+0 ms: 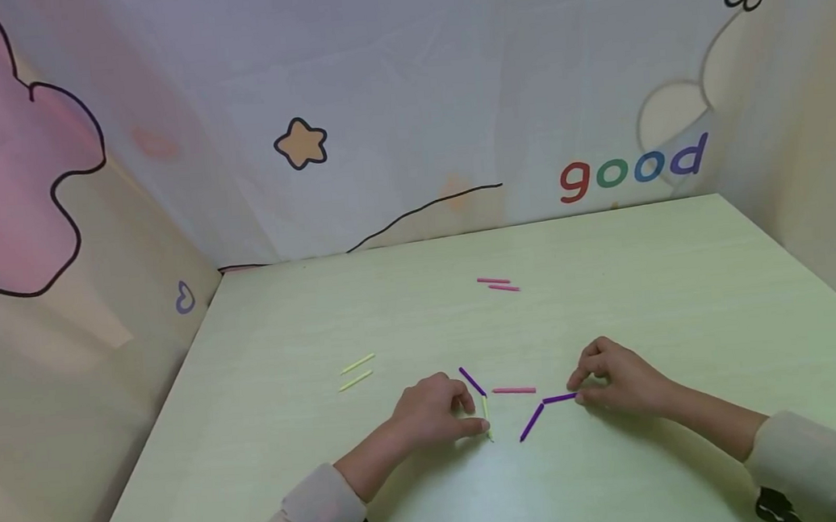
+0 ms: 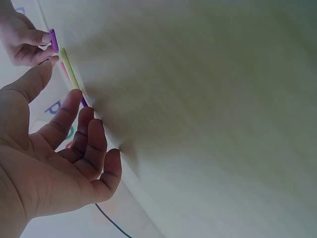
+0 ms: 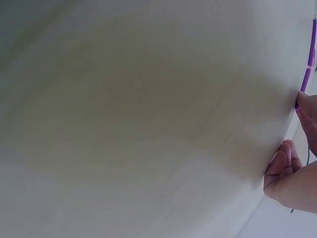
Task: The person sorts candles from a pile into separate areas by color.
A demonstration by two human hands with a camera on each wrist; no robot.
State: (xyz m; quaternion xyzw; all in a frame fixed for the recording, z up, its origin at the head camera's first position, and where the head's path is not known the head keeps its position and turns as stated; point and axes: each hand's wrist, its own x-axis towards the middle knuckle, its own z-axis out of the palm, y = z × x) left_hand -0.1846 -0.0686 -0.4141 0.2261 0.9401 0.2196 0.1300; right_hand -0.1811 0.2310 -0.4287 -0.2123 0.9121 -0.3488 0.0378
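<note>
My left hand [image 1: 439,409] is at a short yellow stick [image 1: 485,410], its thumb and index finger at the stick's two ends in the left wrist view. A purple stick [image 1: 472,381] slants up and left from the yellow one's far end. With thumb and fingertips, my right hand [image 1: 623,378] pinches the right end of another purple stick [image 1: 560,398]. That stick's left end meets a slanting purple stick [image 1: 532,422]. Between the hands lies a pink stick [image 1: 514,390], roughly level. In the right wrist view the right hand [image 3: 290,173] is partly cut off.
Two loose yellow sticks [image 1: 356,373] lie left of the left hand. Two pink sticks [image 1: 498,284] rest farther back on the pale green table [image 1: 305,317]. A printed cloth backdrop [image 1: 408,116] rises behind the table's back edge.
</note>
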